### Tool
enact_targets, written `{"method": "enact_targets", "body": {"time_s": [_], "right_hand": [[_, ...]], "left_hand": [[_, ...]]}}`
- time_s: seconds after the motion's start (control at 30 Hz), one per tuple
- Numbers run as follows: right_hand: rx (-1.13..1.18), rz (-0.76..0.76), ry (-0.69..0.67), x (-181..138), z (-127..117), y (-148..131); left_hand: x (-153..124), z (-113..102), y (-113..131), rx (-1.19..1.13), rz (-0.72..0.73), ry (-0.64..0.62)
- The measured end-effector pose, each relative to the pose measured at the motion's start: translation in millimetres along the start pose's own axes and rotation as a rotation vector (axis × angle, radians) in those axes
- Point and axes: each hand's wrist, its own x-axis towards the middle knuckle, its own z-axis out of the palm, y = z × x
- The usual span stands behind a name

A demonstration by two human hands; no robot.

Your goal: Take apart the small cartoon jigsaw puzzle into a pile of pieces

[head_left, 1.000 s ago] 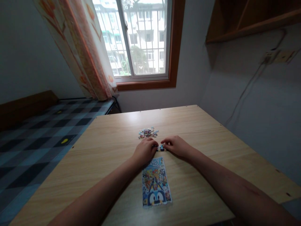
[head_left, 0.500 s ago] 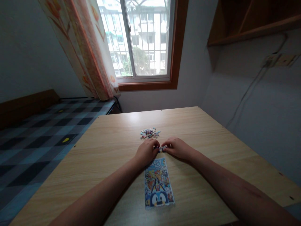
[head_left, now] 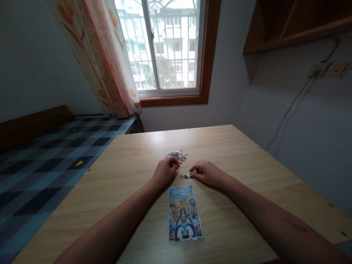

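Observation:
On a light wooden table [head_left: 132,176] lies a colourful picture card [head_left: 184,213] with a blue cartoon dog, close to me. Beyond it sits a small heap of loose puzzle pieces [head_left: 178,154]. My left hand [head_left: 164,171] reaches toward that heap, fingers curled, fingertips at its near edge. My right hand [head_left: 208,172] rests on the table with fingers pinched on a short strip of joined puzzle pieces [head_left: 186,176], which lies flat just above the card.
A bed with a dark checked cover [head_left: 41,161] stands left of the table. A window [head_left: 165,44] with an orange patterned curtain [head_left: 101,58] is behind. A wooden shelf [head_left: 291,22] and a wall socket with cable [head_left: 321,69] are at the right.
My left hand has let go of the joined pieces and moved up and left to the loose heap. My right hand still holds the strip in place.

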Motion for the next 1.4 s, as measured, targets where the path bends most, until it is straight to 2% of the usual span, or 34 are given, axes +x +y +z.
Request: {"method": "enact_targets", "body": {"time_s": [0.13, 0.3, 0.37, 0.47, 0.63, 0.7, 0.9, 1.07, 1.4], "right_hand": [[-0.008, -0.007, -0.004, 0, 0, 0], [-0.066, -0.046, 0.013, 0, 1, 2], [-0.108, -0.067, 0.026, -1, 0, 3], [-0.150, -0.071, 0.034, -2, -1, 3], [-0.123, -0.028, 0.027, -2, -1, 4], [-0.109, -0.007, 0.012, -1, -2, 4], [-0.072, 0.032, -0.023, -2, -4, 2], [-0.054, 0.034, -0.023, -3, -5, 2], [-0.049, 0.025, -0.012, -2, -5, 2]], "left_hand": [[9, -8, -12, 0.104, 0.015, 0.066], [13, -13, -21, 0.209, 0.031, 0.230], [11, -14, -21, 0.242, 0.041, 0.248], [4, -12, -14, 0.294, 0.060, 0.218], [-15, 0, 8, 0.411, 0.129, 0.048], [-19, 1, 12, 0.468, 0.139, 0.020], [-8, -14, -7, 0.581, 0.040, 0.171], [1, -16, -21, 0.589, 0.031, 0.131], [3, -15, -20, 0.523, 0.055, 0.145]]}}
